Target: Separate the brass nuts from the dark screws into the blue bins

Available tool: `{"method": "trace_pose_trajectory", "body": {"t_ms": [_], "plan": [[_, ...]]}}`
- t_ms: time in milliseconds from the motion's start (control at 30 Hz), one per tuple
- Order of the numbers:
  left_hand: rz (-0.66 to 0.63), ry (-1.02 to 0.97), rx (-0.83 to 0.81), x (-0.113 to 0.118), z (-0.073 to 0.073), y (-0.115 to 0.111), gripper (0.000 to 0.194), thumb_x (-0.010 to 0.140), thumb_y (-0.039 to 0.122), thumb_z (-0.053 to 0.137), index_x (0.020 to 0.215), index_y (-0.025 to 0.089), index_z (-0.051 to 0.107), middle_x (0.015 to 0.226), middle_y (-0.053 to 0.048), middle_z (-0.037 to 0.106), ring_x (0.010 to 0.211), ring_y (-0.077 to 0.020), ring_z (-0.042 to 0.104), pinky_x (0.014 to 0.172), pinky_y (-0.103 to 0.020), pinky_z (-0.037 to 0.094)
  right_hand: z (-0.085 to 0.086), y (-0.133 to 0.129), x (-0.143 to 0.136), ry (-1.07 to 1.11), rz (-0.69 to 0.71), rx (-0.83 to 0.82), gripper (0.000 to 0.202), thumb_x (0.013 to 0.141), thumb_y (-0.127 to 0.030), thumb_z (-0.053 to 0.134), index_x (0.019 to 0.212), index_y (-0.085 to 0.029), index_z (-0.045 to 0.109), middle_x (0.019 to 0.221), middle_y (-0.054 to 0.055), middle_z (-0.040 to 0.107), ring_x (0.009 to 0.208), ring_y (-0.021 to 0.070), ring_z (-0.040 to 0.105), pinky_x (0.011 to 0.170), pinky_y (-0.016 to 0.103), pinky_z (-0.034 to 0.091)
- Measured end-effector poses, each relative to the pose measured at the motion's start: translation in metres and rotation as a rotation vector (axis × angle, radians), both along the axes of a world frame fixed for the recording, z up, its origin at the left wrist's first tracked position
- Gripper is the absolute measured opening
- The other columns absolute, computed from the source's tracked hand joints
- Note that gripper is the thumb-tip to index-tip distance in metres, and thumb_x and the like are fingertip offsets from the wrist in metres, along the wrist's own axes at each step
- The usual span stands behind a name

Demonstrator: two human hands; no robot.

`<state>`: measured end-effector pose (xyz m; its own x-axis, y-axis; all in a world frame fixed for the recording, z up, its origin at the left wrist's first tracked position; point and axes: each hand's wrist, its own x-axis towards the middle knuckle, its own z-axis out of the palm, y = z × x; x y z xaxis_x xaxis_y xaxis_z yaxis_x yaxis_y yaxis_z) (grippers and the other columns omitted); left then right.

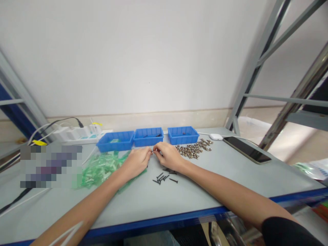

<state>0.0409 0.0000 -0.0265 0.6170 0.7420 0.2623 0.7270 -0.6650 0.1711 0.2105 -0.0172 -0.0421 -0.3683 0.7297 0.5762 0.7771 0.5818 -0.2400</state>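
The fingertips of my left hand point(138, 160) and my right hand point(167, 155) nearly meet above the table, both pinched closed. Between them is a thin dark black screw point(152, 151), mostly covered by the fingers. Loose black screws point(161, 178) lie on the table just below my right hand, some partly behind its wrist. A pile of small shiny brass-coloured metal pieces point(193, 149) spreads to the right of that hand. Under and beside my left forearm lies a green plastic bag point(102, 167) with pale pieces inside.
Behind the hands stand a left blue tray point(116, 146), a middle blue tray point(148, 140) and a right blue tray point(183, 140). Some small dark pieces show in the latter two. A phone point(247, 149), a white case point(216, 137), a power strip point(82, 136) and cables surround the work area.
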Motion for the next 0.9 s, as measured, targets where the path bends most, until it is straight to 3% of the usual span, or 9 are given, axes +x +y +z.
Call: {"method": "trace_pose_trajectory", "body": {"t_ms": [233,367,533,767,900], "plan": [[-0.02,-0.087,0.007,-0.001,-0.003,0.0,0.024,0.091,0.03,0.029,0.097,0.02,0.049,0.095,-0.005,0.065,0.091,-0.0198,0.059,0.074,-0.029,0.04,0.0,0.004,0.0,-0.01,-0.022,0.003,0.018,0.09,-0.022,0.04,0.086,-0.016,0.057,0.085,0.006,0.063,0.08,0.0159,0.054,0.072,0.027,0.039],[-0.029,-0.046,0.038,-0.002,-0.001,0.0,0.028,0.091,0.028,0.028,0.086,0.019,0.054,0.088,-0.005,0.065,0.085,-0.0192,0.06,0.072,-0.028,0.039,0.001,0.003,-0.001,-0.012,-0.025,-0.01,0.021,0.091,-0.024,0.039,0.083,-0.016,0.057,0.082,0.006,0.062,0.077,0.0159,0.054,0.07,0.027,0.038],[-0.036,-0.043,0.032,-0.003,0.005,-0.001,0.03,0.091,0.026,0.027,0.082,0.019,0.054,0.083,-0.004,0.064,0.08,-0.0178,0.059,0.069,-0.027,0.039,0.001,0.001,0.001,0.029,0.043,-0.008,0.014,0.085,-0.022,0.048,0.097,-0.016,0.053,0.083,0.004,0.06,0.077,0.0152,0.053,0.069,0.026,0.038],[-0.045,0.002,0.018,0.0,0.006,-0.004,0.032,0.091,0.027,0.027,0.078,0.019,0.055,0.081,-0.004,0.065,0.078,-0.0182,0.059,0.068,-0.028,0.039,0.008,-0.002,0.005,-0.092,0.06,0.031,0.011,0.082,-0.016,0.044,0.085,-0.018,0.055,0.081,0.004,0.058,0.077,0.0157,0.05,0.069,0.026,0.037],[-0.02,-0.035,0.025,0.001,0.004,-0.003,0.031,0.092,0.03,0.027,0.092,0.019,0.056,0.092,-0.006,0.066,0.089,-0.021,0.06,0.076,-0.032,0.04,0.015,-0.002,0.007,-0.159,0.016,0.099,0.012,0.081,-0.019,0.044,0.079,-0.018,0.056,0.077,0.004,0.058,0.076,0.0164,0.05,0.069,0.027,0.036]]}}
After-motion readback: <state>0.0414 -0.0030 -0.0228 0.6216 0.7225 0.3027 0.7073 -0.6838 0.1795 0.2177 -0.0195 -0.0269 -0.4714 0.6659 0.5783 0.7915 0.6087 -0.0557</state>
